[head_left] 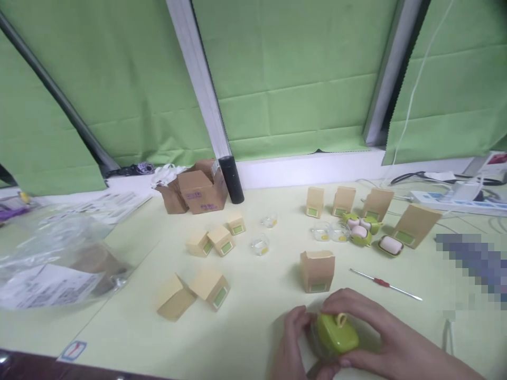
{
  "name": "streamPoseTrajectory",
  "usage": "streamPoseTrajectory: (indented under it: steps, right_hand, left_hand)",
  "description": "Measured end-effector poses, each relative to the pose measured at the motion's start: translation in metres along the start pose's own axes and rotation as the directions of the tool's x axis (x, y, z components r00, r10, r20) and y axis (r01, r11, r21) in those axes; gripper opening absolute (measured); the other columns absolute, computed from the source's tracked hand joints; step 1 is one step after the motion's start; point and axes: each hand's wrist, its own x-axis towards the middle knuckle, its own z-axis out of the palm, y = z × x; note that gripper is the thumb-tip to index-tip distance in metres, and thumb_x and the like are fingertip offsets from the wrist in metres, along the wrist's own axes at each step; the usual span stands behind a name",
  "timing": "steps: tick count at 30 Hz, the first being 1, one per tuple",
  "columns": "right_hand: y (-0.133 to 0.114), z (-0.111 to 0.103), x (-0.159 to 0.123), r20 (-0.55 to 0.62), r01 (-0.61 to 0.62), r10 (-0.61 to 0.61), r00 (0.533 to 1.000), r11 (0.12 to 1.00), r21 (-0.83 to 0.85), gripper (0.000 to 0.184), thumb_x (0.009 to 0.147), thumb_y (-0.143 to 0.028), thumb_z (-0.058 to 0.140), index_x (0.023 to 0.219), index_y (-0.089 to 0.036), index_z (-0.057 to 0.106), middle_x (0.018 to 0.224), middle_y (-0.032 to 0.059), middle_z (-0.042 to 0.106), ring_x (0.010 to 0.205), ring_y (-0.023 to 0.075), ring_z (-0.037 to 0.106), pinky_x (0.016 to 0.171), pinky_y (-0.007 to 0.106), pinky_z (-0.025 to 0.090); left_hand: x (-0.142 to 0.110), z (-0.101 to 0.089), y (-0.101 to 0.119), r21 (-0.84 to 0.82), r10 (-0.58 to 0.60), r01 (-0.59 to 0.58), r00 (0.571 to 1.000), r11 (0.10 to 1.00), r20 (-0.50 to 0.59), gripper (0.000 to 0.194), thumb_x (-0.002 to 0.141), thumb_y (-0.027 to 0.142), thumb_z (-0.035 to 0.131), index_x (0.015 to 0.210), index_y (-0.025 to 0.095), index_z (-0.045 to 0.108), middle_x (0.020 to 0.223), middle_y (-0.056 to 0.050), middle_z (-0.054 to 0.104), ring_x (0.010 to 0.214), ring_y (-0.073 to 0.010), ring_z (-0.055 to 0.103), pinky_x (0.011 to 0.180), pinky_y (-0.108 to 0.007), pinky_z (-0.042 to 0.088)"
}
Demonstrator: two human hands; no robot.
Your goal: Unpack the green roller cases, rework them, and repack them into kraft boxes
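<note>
Near the front edge of the table, my right hand (pixel 376 330) grips a glossy green rounded case (pixel 338 333) with a small yellowish loop on top. Its thumb and fingers close on the case from the right. My left hand (pixel 292 340) curls around the left side, where a clear plastic shell (pixel 313 338) shows against the case. Part of the shell is hidden by my fingers. Just beyond my hands stands an open brown carton (pixel 317 272). A screwdriver (pixel 382 283) with a red middle lies to the right.
Several green cases with pink insides (pixel 359 232) and clear plastic shells (pixel 330 232) lie toward the back right, before upright cartons (pixel 344 200). More small cartons (pixel 222 240) stand left. Farther back are a cardboard box (pixel 203 187), a black cylinder (pixel 232 179) and a power strip (pixel 431 200).
</note>
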Motion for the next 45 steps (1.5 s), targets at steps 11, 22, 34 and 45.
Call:
streamPoseTrajectory:
  steps: [11,22,34,45]
  right_hand:
    - [0.001,0.015,0.0,0.026,0.035,-0.027,0.999,0.921,-0.387,0.045,0.079,-0.044,0.066,0.123,-0.041,0.059,0.131,0.007,0.058,0.116,0.0359,0.055,0.09,0.051,0.051]
    - [0.028,-0.049,0.011,-0.556,0.018,0.04,0.83,0.995,0.097,0.059,0.072,-0.053,0.069,0.125,-0.033,0.054,0.123,0.0089,0.061,0.101,0.0334,0.064,0.073,0.039,0.06]
    - [0.013,-0.046,0.06,0.038,0.035,-0.037,0.999,0.999,0.03,0.043,0.079,-0.043,0.067,0.119,-0.031,0.059,0.119,0.0048,0.061,0.113,0.0295,0.054,0.099,0.047,0.04]
    - [-0.003,-0.024,0.044,0.043,-0.014,0.016,0.999,0.999,-0.051,0.04,0.081,-0.036,0.065,0.12,-0.033,0.059,0.117,0.0046,0.057,0.104,0.0229,0.057,0.093,0.038,0.047]
  left_hand:
    - [-0.004,-0.002,0.0,0.064,0.03,-0.036,0.996,0.997,0.089,0.075,0.062,0.013,0.06,0.132,0.016,0.033,0.131,-0.014,0.057,0.123,-0.025,0.052,0.103,-0.036,0.041]
    - [0.051,-0.052,0.073,0.153,0.254,-0.256,0.967,0.955,0.031,0.069,0.077,0.022,0.057,0.138,0.023,0.025,0.148,-0.011,0.03,0.14,-0.0235,0.022,0.115,-0.043,0.019]
    - [0.05,-0.026,0.041,0.022,0.082,-0.083,0.995,0.996,0.063,0.053,0.066,0.02,0.072,0.104,0.022,0.035,0.107,-0.007,0.06,0.097,-0.0233,0.058,0.082,-0.033,0.043]
    - [0.044,-0.024,0.011,0.165,0.335,-0.343,0.939,0.925,0.074,0.056,0.07,0.001,0.051,0.122,0.022,0.046,0.14,-0.011,0.043,0.13,-0.0239,0.039,0.107,-0.043,0.033]
